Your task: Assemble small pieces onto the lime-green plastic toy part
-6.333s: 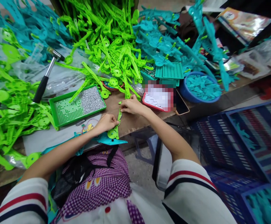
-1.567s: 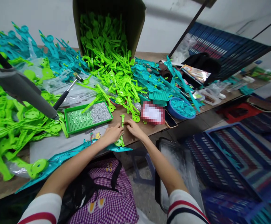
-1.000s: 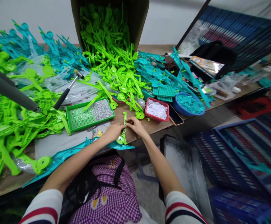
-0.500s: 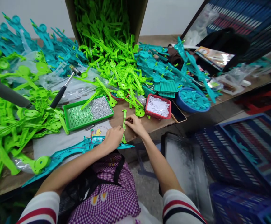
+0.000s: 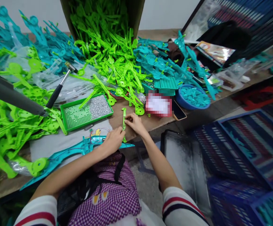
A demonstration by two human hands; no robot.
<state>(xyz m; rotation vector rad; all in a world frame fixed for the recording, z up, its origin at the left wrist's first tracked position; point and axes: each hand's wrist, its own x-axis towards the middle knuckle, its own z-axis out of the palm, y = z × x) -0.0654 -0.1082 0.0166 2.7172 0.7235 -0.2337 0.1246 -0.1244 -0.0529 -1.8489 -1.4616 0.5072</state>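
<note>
My left hand [image 5: 114,138] has its fingers closed on a narrow bright green plastic piece [image 5: 124,112], around the lower half. From the other side, my right hand [image 5: 135,123] pinches at the middle of the same piece, thumb and forefinger together; whether a smaller part sits between those fingertips is too small to tell. The green piece stands lengthwise away from me at the table's edge. Under my left forearm lies a long teal plastic shell [image 5: 67,153] with thin red wires in it, partly hidden by the arm.
A green tray [image 5: 63,117] holds many small metal parts, with a hammer [image 5: 60,85] behind it. Green pieces [image 5: 117,67] spill from a box. Right of my hands are a red basket [image 5: 148,108], a phone [image 5: 180,112] and a blue bowl [image 5: 192,106] of teal parts.
The whole scene has shifted slightly up and left as my head turns. Both hands keep their places on the green piece, with little visible movement.
</note>
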